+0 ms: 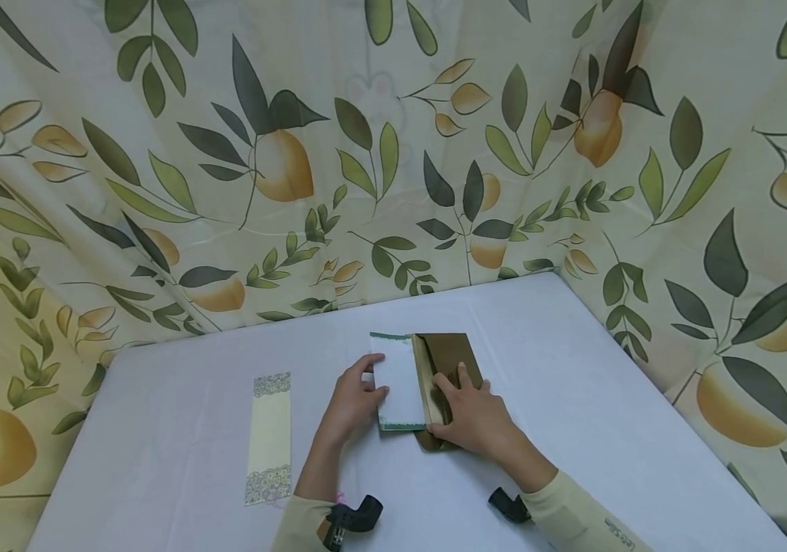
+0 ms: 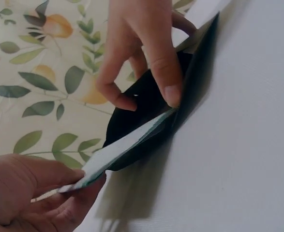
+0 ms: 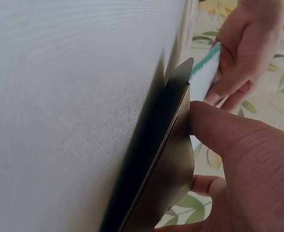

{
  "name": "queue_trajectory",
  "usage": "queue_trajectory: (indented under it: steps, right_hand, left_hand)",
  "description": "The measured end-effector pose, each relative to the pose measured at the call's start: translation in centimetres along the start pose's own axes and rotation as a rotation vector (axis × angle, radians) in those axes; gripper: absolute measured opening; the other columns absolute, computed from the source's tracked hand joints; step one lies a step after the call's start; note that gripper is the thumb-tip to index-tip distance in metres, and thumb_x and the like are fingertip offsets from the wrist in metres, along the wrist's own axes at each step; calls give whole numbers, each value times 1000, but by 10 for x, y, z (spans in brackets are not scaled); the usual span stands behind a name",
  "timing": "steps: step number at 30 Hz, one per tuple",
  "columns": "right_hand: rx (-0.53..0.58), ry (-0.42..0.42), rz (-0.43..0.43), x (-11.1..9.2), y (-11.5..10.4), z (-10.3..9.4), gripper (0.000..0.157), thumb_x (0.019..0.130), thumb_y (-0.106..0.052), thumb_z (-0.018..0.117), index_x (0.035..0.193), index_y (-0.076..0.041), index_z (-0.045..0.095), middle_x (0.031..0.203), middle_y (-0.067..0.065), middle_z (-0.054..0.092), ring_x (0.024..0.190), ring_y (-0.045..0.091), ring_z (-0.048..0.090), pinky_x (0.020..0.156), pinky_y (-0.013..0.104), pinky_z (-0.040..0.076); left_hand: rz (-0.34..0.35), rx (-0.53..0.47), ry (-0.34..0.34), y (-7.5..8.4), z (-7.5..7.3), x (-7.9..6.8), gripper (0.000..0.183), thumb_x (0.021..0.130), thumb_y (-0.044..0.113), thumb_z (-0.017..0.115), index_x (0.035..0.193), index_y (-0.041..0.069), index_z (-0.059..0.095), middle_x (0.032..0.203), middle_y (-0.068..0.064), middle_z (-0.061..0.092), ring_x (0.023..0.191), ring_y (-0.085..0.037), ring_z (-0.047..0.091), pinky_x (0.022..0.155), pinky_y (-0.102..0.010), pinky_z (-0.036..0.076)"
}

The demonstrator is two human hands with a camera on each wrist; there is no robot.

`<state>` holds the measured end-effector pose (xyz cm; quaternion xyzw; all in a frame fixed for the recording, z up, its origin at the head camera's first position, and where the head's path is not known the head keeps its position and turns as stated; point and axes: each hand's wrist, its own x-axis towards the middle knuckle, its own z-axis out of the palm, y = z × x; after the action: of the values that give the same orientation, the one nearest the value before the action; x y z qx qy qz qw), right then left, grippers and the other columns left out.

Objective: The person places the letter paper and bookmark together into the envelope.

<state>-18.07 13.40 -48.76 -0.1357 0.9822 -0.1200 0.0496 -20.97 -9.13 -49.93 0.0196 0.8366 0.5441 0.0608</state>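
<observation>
A white card (image 1: 398,383) with green decorated edges lies partly inside a gold-brown envelope (image 1: 447,349), entering at its left side. My left hand (image 1: 353,402) pinches the card's outer edge between thumb and fingers, as the left wrist view shows the card (image 2: 125,142) sloping into the dark envelope mouth. With my right hand (image 1: 473,414) I hold the envelope, thumb at its lower corner and fingers over its front. In the right wrist view the envelope (image 3: 168,164) is tilted up off the white surface. The card's inserted end is hidden.
A pale yellow paper strip (image 1: 270,429) with lace-patterned ends lies to the left on the white table (image 1: 186,414). A curtain (image 1: 379,169) printed with fruit and leaves hangs behind the table. Black wrist devices (image 1: 359,514) sit at both sleeves.
</observation>
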Motion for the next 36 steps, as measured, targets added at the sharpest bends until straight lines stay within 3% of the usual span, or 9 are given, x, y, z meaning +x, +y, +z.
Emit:
queue_trajectory:
  steps: [3,8,15,21,30,36]
  right_hand:
    - [7,0,-1,0,0,1,73,83,-46,84,142,-18,52,152,39,38,115,73,48,66,66,55]
    - [10,-7,3,0,0,2,73,83,-46,83,143,-18,52,153,38,37,116,73,48,68,67,55]
    - [6,-15,6,1,0,1,73,83,-46,83,143,-18,52,153,38,36,116,73,47,68,67,55]
    - [-10,-16,6,0,0,1,74,82,-48,84,143,-19,51,153,37,37,117,72,48,68,65,56]
    - [-9,-8,0,-1,-2,-1,74,81,-48,85,141,-19,52,152,38,38,116,72,49,68,66,55]
    - [-8,-15,11,0,-3,-1,74,81,-49,85,140,-19,52,153,38,37,116,72,48,68,66,55]
  left_hand:
    - [-6,60,47,-1,2,2,55,89,-3,76,141,6,60,125,-16,61,76,-16,62,61,-28,50]
    - [-35,117,87,1,5,3,56,88,-2,79,140,6,62,127,-13,61,73,-15,58,60,-27,50]
    - [23,140,115,3,10,4,54,88,-2,78,139,5,64,122,-12,63,74,-15,57,60,-26,49]
    - [47,144,91,4,16,2,53,88,-2,78,139,1,63,101,-10,62,69,-13,55,56,-24,47]
    - [47,127,79,3,19,1,49,89,-1,76,137,3,65,109,-9,63,69,-13,55,56,-25,48]
    - [68,109,56,2,22,1,45,90,-1,75,134,6,67,93,-8,61,62,-11,52,53,-24,44]
